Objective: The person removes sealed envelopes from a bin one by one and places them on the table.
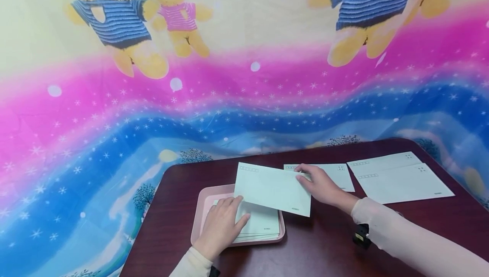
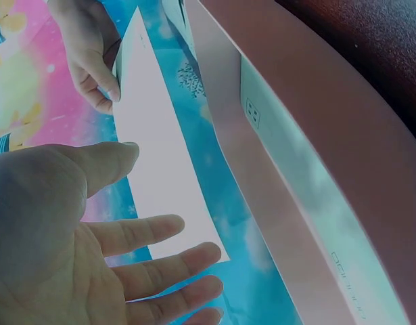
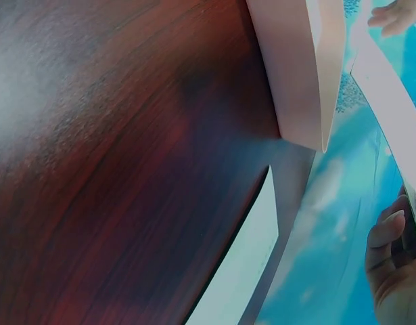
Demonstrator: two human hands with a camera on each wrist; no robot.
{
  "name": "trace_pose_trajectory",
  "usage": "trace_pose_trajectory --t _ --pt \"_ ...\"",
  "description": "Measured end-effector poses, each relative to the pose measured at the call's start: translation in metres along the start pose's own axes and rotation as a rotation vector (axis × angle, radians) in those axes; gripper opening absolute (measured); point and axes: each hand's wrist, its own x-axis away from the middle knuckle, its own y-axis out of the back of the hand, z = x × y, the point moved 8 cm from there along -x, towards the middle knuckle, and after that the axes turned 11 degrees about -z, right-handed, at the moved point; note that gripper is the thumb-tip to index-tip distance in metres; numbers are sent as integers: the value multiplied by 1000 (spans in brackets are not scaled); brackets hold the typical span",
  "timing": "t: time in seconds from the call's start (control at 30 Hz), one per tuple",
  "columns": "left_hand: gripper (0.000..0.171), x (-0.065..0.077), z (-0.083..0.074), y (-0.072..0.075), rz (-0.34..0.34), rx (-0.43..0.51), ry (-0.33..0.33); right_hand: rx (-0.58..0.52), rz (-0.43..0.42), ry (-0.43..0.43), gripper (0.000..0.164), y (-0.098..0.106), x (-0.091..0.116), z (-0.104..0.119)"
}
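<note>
Could drop pale-green rectangular paper envelope [image 1: 269, 190] at lower centre, being pinched one-sidedly by right hand [image 1: 320, 183], with left hand [image 1: 220, 226] relaxed.

From my end I've got a printed backdrop [image 1: 244, 73] behind the worktop [image 1: 317, 247], cream up top, then pink, then blue w/ white snowflakes [image 1: 313, 85]. Upper L: big teddy in blue stripes [image 1: 118, 26] beside a smaller pink-shirted teddy [image 1: 178, 17]. Upper R: a second blue-striped teddy [image 1: 376, 3], head out of my view, prob. w/ another pink one next to it, cropped so can't be sure. Printed trees [image 1: 195, 155] show near the far edge. Worktop's dk reddish-brown, wood-grained, rounded far corners.
</note>
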Motion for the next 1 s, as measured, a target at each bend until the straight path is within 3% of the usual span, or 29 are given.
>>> trace_pose_trajectory --t 0.43,1.0 --pt "47 -1 -7 -2 -22 -2 -24 -36 25 -15 16 14 8 -13" --pt "50 -4 -14 -7 27 -6 -26 11 26 -29 17 43 16 -42"
